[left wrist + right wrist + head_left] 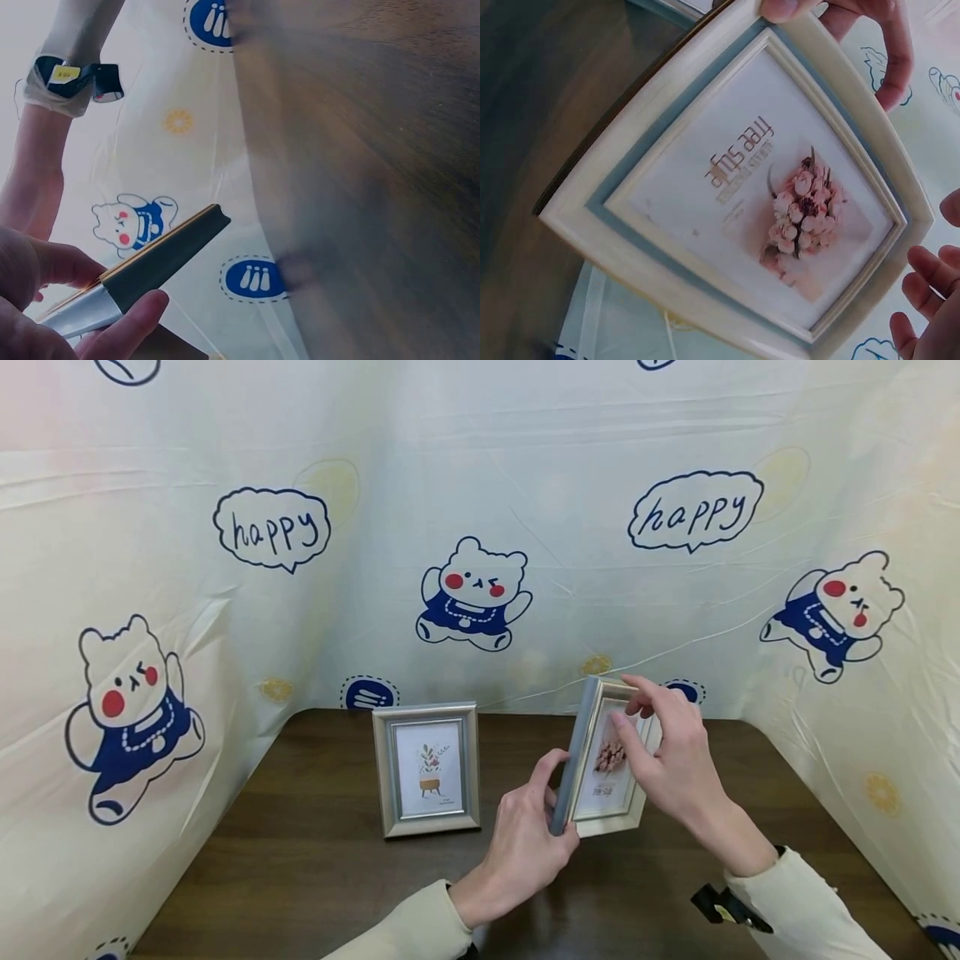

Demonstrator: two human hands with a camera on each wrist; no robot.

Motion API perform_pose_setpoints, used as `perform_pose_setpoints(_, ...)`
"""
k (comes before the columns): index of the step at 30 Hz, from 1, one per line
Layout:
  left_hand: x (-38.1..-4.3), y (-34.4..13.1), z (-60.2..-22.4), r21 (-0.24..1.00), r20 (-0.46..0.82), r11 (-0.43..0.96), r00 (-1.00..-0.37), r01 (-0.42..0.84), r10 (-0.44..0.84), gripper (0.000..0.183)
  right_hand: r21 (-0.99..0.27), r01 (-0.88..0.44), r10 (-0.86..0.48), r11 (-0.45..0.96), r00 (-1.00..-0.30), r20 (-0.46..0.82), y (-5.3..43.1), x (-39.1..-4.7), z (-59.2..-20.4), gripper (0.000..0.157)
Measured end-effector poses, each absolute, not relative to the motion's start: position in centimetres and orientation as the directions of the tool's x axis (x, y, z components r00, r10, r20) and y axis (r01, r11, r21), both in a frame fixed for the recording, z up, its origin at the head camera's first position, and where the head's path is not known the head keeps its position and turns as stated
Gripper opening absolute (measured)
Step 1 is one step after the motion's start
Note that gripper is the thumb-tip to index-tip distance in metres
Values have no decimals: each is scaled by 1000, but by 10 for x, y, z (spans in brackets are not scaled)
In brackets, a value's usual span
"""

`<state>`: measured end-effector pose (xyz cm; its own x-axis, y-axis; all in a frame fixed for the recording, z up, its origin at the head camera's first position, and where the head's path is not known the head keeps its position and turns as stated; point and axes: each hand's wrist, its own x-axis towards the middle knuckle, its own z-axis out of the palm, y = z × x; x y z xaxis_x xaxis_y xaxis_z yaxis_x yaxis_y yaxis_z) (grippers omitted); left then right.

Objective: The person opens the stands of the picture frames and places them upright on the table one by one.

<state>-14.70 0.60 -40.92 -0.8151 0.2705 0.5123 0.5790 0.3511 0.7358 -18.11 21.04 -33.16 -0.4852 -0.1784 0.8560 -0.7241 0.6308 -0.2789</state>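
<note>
My left hand [525,831] grips a cream and grey-blue picture frame [600,768] by its lower left corner. This frame is tilted, lifted off the table, and holds a print of pink flowers [806,206] lettered "free style". In the left wrist view, thumb and fingers pinch the frame's edge [161,262]. My right hand [678,760] hovers at the frame's upper right, its fingers loosely bent. The right wrist view shows those fingertips [922,296] beside the frame's edge with a gap between. A second picture frame [427,768], with a potted plant print, stands upright to the left.
Both frames are over a dark brown wooden table [300,860]. A pale cloth [585,593] printed with bears and "happy" bubbles hangs behind and along both sides. A black strap with a small device [727,910] is on the right wrist.
</note>
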Motion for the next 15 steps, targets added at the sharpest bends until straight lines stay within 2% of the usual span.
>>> perform_pose_setpoints(7, -145, 4, -408, 759, 491, 343, -832, 553, 257, 87, -290, -702, -135, 650, -483, 865, 220, -181, -337, 47)
perform_pose_setpoints(15, -146, 2, -409, 760, 487, 335, -830, 556, 271, 87, -349, -633, -55, 692, -527, 848, 238, -184, -356, 46)
